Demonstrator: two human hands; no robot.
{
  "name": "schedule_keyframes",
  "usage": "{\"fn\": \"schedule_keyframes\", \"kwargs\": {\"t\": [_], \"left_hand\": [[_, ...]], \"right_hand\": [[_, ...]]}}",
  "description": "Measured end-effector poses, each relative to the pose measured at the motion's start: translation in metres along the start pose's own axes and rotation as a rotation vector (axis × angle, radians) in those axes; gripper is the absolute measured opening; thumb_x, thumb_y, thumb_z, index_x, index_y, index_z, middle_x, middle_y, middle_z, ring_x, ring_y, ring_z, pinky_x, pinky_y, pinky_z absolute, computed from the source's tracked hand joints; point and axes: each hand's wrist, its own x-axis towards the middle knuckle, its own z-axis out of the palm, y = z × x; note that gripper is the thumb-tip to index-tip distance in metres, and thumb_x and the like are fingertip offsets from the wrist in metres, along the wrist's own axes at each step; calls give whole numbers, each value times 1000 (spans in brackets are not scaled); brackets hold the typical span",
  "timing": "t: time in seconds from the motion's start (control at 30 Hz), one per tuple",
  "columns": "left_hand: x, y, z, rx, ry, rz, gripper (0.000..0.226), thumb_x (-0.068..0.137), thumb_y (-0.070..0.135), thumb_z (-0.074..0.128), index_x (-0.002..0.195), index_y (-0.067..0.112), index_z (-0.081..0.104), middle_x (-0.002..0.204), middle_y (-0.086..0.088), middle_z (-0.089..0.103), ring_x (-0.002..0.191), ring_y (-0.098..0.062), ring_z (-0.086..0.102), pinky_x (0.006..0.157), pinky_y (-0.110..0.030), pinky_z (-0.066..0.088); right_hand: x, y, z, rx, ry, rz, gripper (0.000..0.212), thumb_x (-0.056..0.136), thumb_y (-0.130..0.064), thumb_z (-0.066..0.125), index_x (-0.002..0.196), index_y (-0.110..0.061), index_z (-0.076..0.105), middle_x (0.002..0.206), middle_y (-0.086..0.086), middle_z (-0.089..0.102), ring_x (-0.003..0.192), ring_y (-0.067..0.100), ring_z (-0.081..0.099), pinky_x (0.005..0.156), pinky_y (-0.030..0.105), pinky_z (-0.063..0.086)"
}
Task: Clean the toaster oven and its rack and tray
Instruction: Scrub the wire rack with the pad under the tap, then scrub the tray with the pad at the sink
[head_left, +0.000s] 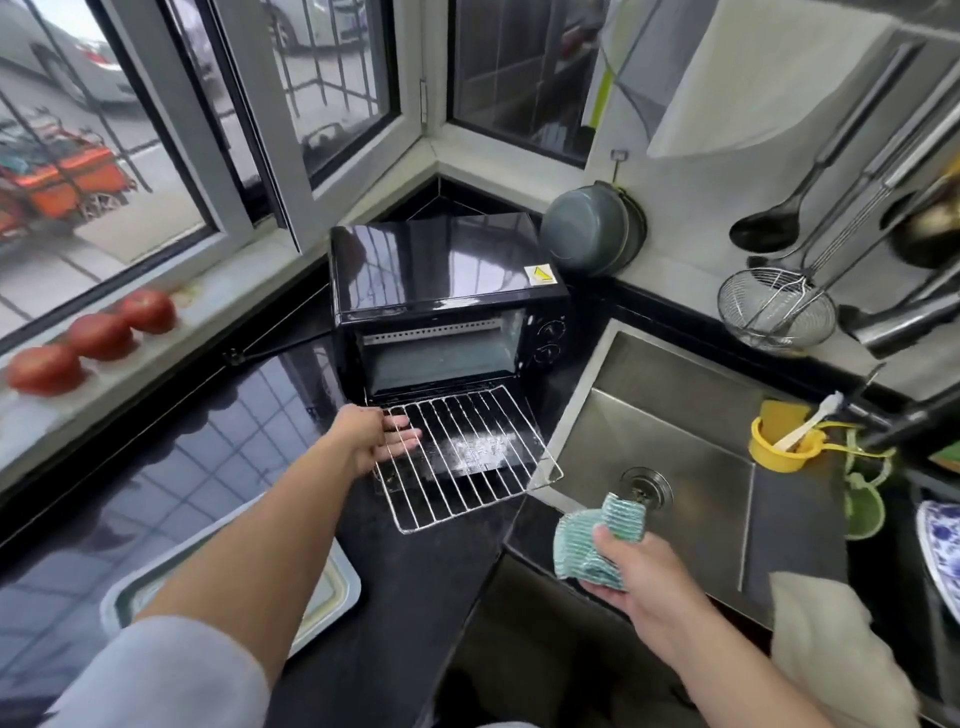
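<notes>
A black toaster oven (447, 296) is set in the far corner of a dark countertop (405, 597), door dropped open toward the viewer. A wire rack (467, 457) is drawn out over the open door, its near end projecting past the door edge above the counter, its right near corner reaching the rim of the steel sink (670, 415). The left hand (376, 434) is placed at the rack's left edge, fingers extended rightward over the wires; whether the thumb is hooked under the rack cannot be told. The right hand (631, 571) is held well apart from the rack, nearer and to the right, over the near edge of the sink, fingers and thumb curled round a green striped cloth (597, 540). A metal tray (332, 587) is seen lying flat on the counter near left, largely covered by the left forearm, clear of both hands. Three red tomatoes (98, 338) are lined along the window ledge at far left. A yellow cup (779, 441) holding a white brush is stood at the right of the sink. A wire skimmer (776, 306) and ladles are hung on the right wall.
</notes>
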Motion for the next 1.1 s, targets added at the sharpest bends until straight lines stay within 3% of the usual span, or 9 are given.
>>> {"fn": "schedule_keyframes", "kwargs": {"t": [0.1,0.3,0.37,0.4,0.53,0.63,0.87,1.0,1.1], "left_hand": [[22,5,0,-28,43,-17,17,113,7,30,123,4,43,96,-18,61,72,-30,70,48,-35,61],[36,13,-6,98,365,155,24,91,5,54,72,16,45,76,-6,49,63,-24,46,61,-36,46],[25,6,-11,63,385,215,3,80,4,54,80,5,50,68,-3,39,60,-21,34,55,-34,30],[19,-1,-17,43,394,223,12,80,7,55,90,1,54,70,-2,42,60,-20,36,56,-32,29],[-51,-38,-59,-127,300,212,6,87,8,59,91,12,57,79,-1,52,70,-15,48,65,-31,41],[-109,-86,-104,-163,418,155,13,99,-1,54,104,8,63,94,-8,64,83,-22,61,84,-36,52],[-190,-182,-217,513,947,109,25,96,17,62,120,11,67,114,-13,65,109,-35,61,92,-44,47],[-173,-188,-246,433,869,-13,46,99,31,62,137,5,58,127,-15,66,122,-35,58,104,-45,44],[-152,-177,-256,396,789,-42,31,97,37,57,111,13,71,109,-2,73,107,-28,66,90,-40,50]], "right_hand": [[1,-5,0,1,11,-14,16,98,-11,59,113,-5,62,102,15,74,96,31,71,77,39,58],[5,-10,11,-7,-5,-5,15,99,-12,58,113,-8,62,101,12,75,95,29,72,79,39,58],[7,-10,17,-16,-13,-2,14,99,-13,58,112,-10,62,101,12,75,94,28,72,76,38,58],[8,-9,20,-22,-19,3,14,98,-13,59,111,-10,62,100,11,75,94,27,72,75,37,59],[13,-7,43,-49,-77,8,15,98,-13,59,113,-12,63,99,9,76,92,27,73,75,38,59],[13,-5,69,-82,-145,11,13,98,-11,59,110,-13,63,101,10,74,96,28,71,79,41,59],[13,35,138,-258,-345,126,18,99,-14,59,116,-8,63,107,14,73,98,30,70,81,43,58],[11,50,158,-334,-391,171,20,98,-13,59,117,-7,62,108,15,72,99,31,69,78,42,59],[11,52,161,-368,-404,173,19,98,-12,59,116,-8,63,107,15,72,98,31,69,76,41,59]]}}
